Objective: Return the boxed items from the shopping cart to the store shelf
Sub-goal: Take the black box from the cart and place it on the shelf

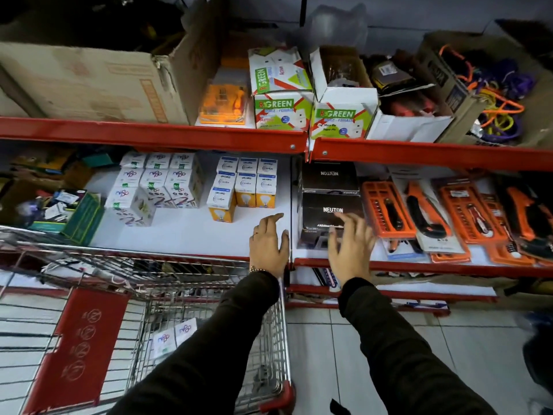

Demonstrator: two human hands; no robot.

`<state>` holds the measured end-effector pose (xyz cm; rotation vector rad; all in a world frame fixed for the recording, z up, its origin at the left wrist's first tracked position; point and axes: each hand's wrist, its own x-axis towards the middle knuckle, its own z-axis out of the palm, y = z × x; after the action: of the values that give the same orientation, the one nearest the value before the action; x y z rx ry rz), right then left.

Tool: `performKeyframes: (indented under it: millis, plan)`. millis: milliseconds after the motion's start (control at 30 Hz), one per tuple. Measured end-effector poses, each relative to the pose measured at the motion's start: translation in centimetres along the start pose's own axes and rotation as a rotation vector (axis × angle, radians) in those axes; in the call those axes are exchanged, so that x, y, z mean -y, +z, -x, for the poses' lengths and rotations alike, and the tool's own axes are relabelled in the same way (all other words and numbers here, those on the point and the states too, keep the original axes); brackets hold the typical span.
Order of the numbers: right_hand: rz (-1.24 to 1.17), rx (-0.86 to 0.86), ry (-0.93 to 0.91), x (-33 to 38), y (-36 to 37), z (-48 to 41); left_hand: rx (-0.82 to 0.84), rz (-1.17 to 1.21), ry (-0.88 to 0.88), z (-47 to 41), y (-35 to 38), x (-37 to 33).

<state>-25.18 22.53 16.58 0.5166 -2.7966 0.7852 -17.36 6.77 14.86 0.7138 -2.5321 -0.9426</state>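
Both my hands hover over the front of the white middle shelf (185, 232), fingers spread and holding nothing. My left hand (269, 244) is above the bare shelf just right of the orange bulb boxes (242, 190). My right hand (350, 247) is in front of the stacked black Neuton boxes (329, 205), its fingertips at or touching the front box. White bulb boxes (158, 184) stand in rows further left on the shelf. In the shopping cart (281, 324) below, two white boxes (173, 336) lie partly hidden by my left arm.
Orange tool blister packs (419, 211) fill the shelf to the right. The upper red-edged shelf (155, 133) holds a large carton, Green-branded boxes (281, 109) and coloured cords. A teal box of clutter (80, 214) sits at the left. Tiled floor lies right of the cart.
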Motion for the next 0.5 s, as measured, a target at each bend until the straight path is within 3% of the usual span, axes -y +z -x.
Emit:
performKeyframes:
  millis: [233, 367, 500]
  plan:
    - [0.079, 0.173, -0.167, 6.9, 4.5, 5.4, 0.072, -0.312, 0.124, 3.2, -5.6, 7.6]
    - [0.062, 0.282, -0.223, 10.2, 8.0, 9.2, 0.141, -0.38, 0.085, 5.5, -8.2, 13.2]
    - [0.115, 0.495, -0.284, 12.6, 12.2, 13.0, 0.21, -0.445, -0.037, 8.1, -9.9, 20.1]
